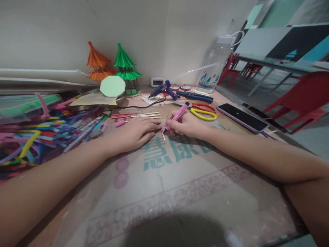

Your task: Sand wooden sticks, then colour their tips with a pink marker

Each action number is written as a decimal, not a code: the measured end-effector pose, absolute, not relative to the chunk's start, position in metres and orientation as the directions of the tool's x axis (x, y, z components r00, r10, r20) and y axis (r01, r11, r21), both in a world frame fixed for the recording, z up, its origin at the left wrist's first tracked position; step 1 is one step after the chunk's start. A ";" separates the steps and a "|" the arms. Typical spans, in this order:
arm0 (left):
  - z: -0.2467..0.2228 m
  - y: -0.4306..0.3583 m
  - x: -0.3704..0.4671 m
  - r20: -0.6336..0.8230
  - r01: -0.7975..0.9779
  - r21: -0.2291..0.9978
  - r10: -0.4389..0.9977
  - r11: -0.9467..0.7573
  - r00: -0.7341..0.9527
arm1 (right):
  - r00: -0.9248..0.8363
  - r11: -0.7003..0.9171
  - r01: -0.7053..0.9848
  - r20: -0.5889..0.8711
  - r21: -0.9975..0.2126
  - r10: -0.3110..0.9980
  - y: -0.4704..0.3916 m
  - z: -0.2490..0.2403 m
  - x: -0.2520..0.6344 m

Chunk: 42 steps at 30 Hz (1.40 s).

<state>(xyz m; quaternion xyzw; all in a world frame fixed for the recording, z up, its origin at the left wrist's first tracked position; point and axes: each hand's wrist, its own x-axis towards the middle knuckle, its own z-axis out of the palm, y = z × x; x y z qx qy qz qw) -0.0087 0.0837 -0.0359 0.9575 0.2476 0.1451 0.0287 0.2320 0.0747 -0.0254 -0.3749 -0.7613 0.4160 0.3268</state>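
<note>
My right hand (183, 123) is closed around a pink marker (180, 116), its dark end pointing up and its tip down at a thin wooden stick (162, 134). Part of this stick is coloured pink and its lower end is pale. At the stick's upper end, the fingertips of my left hand (137, 133) hold it against the plastic-covered board (159, 185). A pink marker cap (119, 123) lies beside the left hand. Just behind that hand are several thin sticks (146, 115), some pink and some plain, partly hidden by the fingers.
Colourful pipe cleaners (28, 140) heap up at the left. Behind stand an orange tower (99, 63), a green tower (125, 70) and a pale green octagon (113, 86). A glue gun (164, 90), scissors (204, 113), blue pliers-like tool (195, 96), phone (241, 116) and bottle (212, 65) are beyond my right hand.
</note>
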 end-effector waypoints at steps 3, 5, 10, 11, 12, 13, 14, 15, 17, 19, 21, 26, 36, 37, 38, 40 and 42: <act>-0.036 0.084 -0.008 0.265 0.466 0.126 0.483 -0.876 0.835 | -0.491 0.374 0.293 0.197 -0.880 0.849 0.074 -0.025 0.231; -0.036 0.084 -0.008 0.268 0.467 0.123 0.482 -0.876 0.834 | -0.486 0.369 0.294 0.195 -0.882 0.852 0.074 -0.024 0.230; -0.037 0.085 -0.008 0.269 0.463 0.126 0.480 -0.877 0.835 | -0.505 0.372 0.292 0.189 -0.881 0.843 0.074 -0.023 0.231; -0.038 0.085 -0.009 0.271 0.460 0.126 0.477 -0.879 0.836 | -0.517 0.372 0.288 0.183 -0.883 0.836 0.074 -0.023 0.231; -0.038 0.085 -0.009 0.272 0.457 0.125 0.473 -0.881 0.838 | -0.532 0.371 0.282 0.177 -0.885 0.828 0.074 -0.023 0.232; -0.038 0.085 -0.009 0.273 0.456 0.122 0.471 -0.882 0.839 | -0.544 0.369 0.277 0.172 -0.887 0.821 0.074 -0.023 0.232; -0.038 0.085 -0.009 0.271 0.455 0.119 0.470 -0.882 0.840 | -0.553 0.367 0.272 0.168 -0.889 0.816 0.074 -0.023 0.232; -0.038 0.085 -0.009 0.268 0.457 0.115 0.470 -0.882 0.841 | -0.560 0.366 0.270 0.163 -0.891 0.812 0.074 -0.023 0.232; -0.038 0.085 -0.009 0.264 0.460 0.111 0.473 -0.881 0.841 | -0.557 0.368 0.265 0.170 -0.891 0.813 0.074 -0.024 0.232; -0.037 0.085 -0.009 0.269 0.460 0.110 0.472 -0.881 0.840 | -0.527 0.372 0.276 0.184 -0.886 0.830 0.074 -0.024 0.232; -0.037 0.085 -0.009 0.277 0.459 0.108 0.470 -0.882 0.838 | -0.494 0.365 0.298 0.184 -0.882 0.850 0.074 -0.023 0.231; -0.037 0.084 -0.009 0.273 0.449 0.110 0.462 -0.887 0.844 | -0.526 0.348 0.292 0.154 -0.891 0.836 0.071 -0.020 0.231; -0.035 0.082 -0.008 0.264 0.455 0.134 0.474 -0.881 0.840 | -0.541 0.366 0.262 0.178 -0.893 0.822 0.073 -0.022 0.232; -0.035 0.082 -0.008 0.264 0.455 0.137 0.475 -0.880 0.840 | -0.548 0.364 0.262 0.173 -0.894 0.818 0.072 -0.022 0.232; -0.035 0.082 -0.009 0.263 0.455 0.140 0.476 -0.879 0.839 | -0.559 0.363 0.260 0.166 -0.895 0.812 0.072 -0.022 0.232; -0.035 0.082 -0.009 0.260 0.461 0.137 0.481 -0.877 0.837 | -0.592 0.359 0.251 0.151 -0.899 0.792 0.071 -0.021 0.233; -0.035 0.082 -0.009 0.257 0.467 0.128 0.484 -0.875 0.837 | -0.618 0.359 0.242 0.142 -0.901 0.774 0.071 -0.020 0.233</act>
